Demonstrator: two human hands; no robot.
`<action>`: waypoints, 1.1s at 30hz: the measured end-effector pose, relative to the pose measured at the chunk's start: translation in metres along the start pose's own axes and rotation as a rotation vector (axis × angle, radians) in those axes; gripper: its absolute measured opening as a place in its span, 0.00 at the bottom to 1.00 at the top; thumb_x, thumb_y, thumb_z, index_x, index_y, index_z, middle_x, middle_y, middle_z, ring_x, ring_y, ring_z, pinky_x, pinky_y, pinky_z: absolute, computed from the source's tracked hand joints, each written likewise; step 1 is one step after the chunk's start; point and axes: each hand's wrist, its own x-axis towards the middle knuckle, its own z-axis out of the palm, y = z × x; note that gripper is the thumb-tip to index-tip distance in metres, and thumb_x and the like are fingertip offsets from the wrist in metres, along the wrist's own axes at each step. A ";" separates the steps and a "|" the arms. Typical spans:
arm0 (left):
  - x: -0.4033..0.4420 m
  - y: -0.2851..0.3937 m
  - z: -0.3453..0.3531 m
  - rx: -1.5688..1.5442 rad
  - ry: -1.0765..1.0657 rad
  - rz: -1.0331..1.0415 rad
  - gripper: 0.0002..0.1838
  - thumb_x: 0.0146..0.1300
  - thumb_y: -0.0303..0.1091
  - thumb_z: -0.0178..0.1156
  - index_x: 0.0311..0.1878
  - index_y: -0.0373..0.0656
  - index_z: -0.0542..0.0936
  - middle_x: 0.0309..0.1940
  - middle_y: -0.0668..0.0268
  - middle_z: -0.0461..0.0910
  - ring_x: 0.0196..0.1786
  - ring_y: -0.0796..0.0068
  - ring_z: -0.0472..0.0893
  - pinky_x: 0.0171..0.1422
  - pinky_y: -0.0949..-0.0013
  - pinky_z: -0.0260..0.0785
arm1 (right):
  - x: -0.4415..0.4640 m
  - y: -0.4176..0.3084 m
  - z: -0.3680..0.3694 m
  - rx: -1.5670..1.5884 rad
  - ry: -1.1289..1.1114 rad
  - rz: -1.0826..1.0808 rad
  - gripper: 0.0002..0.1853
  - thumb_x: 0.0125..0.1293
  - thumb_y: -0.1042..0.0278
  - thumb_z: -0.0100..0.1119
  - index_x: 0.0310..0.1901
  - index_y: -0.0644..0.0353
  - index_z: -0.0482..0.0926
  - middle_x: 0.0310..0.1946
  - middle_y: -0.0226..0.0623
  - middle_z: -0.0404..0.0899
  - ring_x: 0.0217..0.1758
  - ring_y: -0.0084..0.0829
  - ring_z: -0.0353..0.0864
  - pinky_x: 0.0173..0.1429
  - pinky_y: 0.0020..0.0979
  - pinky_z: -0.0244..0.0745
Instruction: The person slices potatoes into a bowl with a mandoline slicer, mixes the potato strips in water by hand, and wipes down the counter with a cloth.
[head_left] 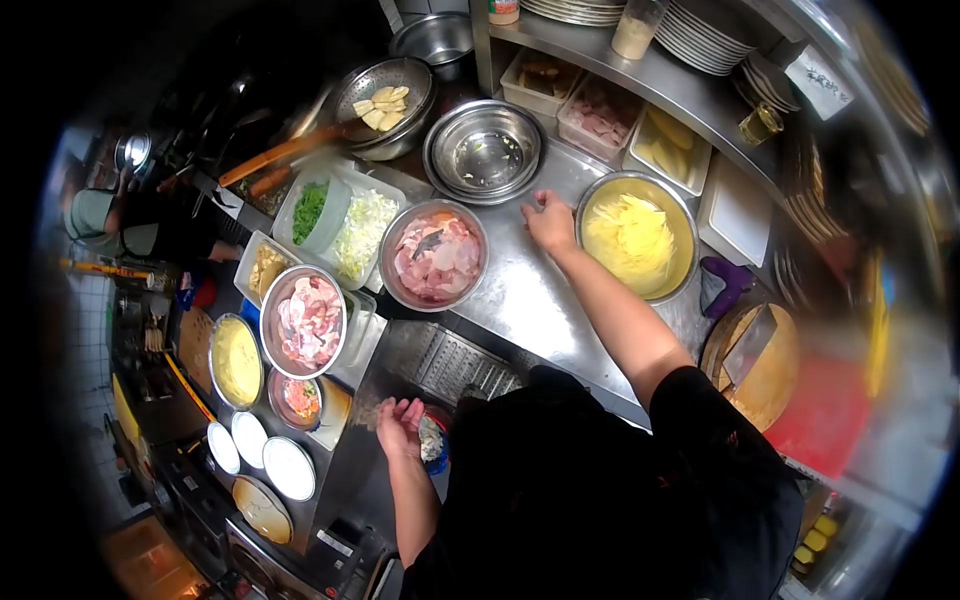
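My right hand point(549, 222) is over the steel counter point(520, 290), its fingers curled in, just left of a steel bowl of yellow shreds in liquid point(630, 240). Whether it pinches anything is too small to tell. Down at the lower left, my left hand point(400, 425) hangs with its fingers apart and nothing in them, beside a blue-and-red container with pale contents point(431, 440). Between the two hands, farther up, sit a bowl of raw meat point(436, 255) and a stack of empty steel bowls point(485, 152).
A second meat bowl point(303, 317) stands left, near tubs of chopped greens point(310, 210) and white plates point(289, 468). A cleaver point(750, 345) lies on a round board point(775, 380) at right. Above runs a shelf point(600, 50) with plates. Another person point(140, 235) is far left.
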 end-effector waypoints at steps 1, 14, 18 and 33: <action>0.000 -0.007 -0.001 0.013 -0.008 -0.024 0.18 0.71 0.33 0.61 0.60 0.38 0.71 0.46 0.51 0.77 0.45 0.45 0.85 0.50 0.48 0.86 | 0.002 0.007 0.002 0.000 0.007 -0.001 0.24 0.66 0.57 0.69 0.57 0.65 0.79 0.38 0.51 0.88 0.29 0.37 0.89 0.41 0.39 0.82; -0.026 0.030 -0.037 0.069 -0.101 -0.023 0.21 0.74 0.30 0.57 0.67 0.34 0.70 0.43 0.57 0.80 0.43 0.55 0.87 0.51 0.54 0.86 | 0.127 -0.002 0.046 -0.343 -0.076 0.276 0.16 0.65 0.56 0.62 0.34 0.62 0.90 0.33 0.45 0.90 0.41 0.42 0.91 0.49 0.41 0.83; -0.041 0.030 -0.058 0.146 -0.034 -0.059 0.21 0.75 0.32 0.57 0.67 0.35 0.71 0.44 0.58 0.80 0.45 0.57 0.87 0.53 0.57 0.85 | 0.144 -0.009 0.028 -1.021 -0.371 -0.249 0.20 0.68 0.53 0.54 0.44 0.60 0.90 0.46 0.47 0.89 0.50 0.45 0.89 0.56 0.46 0.81; -0.149 0.006 -0.030 -0.374 -0.339 0.055 0.31 0.75 0.36 0.61 0.74 0.29 0.64 0.63 0.49 0.77 0.59 0.57 0.84 0.64 0.55 0.79 | -0.160 -0.120 -0.026 0.284 -0.819 0.213 0.03 0.65 0.69 0.61 0.35 0.57 0.79 0.25 0.25 0.74 0.26 0.20 0.70 0.32 0.26 0.64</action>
